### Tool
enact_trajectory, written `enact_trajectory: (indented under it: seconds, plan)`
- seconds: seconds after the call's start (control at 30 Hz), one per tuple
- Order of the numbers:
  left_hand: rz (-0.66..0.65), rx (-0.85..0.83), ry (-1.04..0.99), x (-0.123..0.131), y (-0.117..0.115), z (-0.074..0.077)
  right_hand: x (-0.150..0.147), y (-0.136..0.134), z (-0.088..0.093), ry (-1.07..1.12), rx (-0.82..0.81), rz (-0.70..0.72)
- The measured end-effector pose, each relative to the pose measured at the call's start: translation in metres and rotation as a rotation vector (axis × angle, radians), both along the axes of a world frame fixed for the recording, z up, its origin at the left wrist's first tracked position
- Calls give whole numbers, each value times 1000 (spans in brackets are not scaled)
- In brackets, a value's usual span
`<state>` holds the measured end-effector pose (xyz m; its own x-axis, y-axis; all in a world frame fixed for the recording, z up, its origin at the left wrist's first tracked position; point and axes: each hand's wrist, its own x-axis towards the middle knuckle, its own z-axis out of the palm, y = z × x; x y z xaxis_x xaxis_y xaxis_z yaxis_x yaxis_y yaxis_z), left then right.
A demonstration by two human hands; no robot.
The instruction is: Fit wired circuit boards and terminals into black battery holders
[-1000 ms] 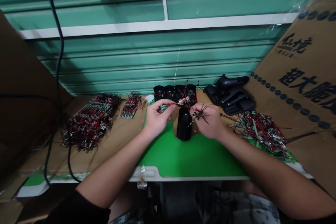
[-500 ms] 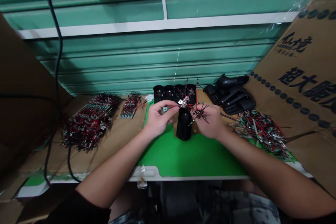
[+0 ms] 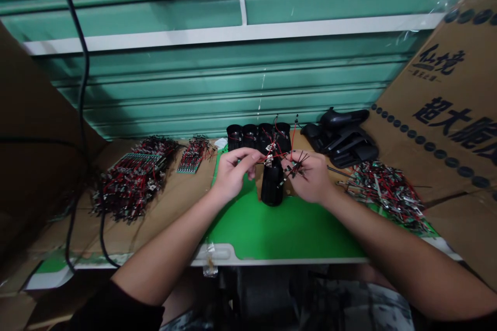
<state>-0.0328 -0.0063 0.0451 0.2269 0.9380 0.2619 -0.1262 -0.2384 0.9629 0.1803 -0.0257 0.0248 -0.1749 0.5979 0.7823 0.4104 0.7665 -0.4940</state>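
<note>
My left hand [image 3: 236,169] is closed, its thumb and forefinger pinching the end of a thin red wire with small metal clips. Opposite it, my right hand [image 3: 308,176] is closed around a bunch of wired circuit boards [image 3: 295,166], with black and red leads sticking out between the fingers. Small metal clips [image 3: 269,154] hang on red wires between the two hands. Just below them stands a glossy black plastic housing [image 3: 272,186]. Several black cylindrical cups [image 3: 250,137] line up behind my hands, some with red wires at their rims.
Wired circuit boards lie in a large heap [image 3: 132,181] on the left, with a smaller board bundle [image 3: 192,155] beside it. To the right are black plastic shells [image 3: 345,137] and another wire heap [image 3: 388,194]. Cardboard [image 3: 446,98] walls the right side; a black cable [image 3: 83,88] hangs at left.
The metal clips between my hands have turned and dropped slightly, and the green board piece by my left fingertips no longer shows. Both hands stay in nearly the same place.
</note>
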Motion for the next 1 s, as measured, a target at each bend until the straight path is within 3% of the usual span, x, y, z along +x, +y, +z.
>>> enact_trajectory:
  seconds: [0.43,1.0]
  plan:
    - [8,-122,35,5,2,-5,-4,-8,-2,-74,-44,64]
    - [69,-99,62,5,1,-9,-4,-9,-5,-96,-77,83]
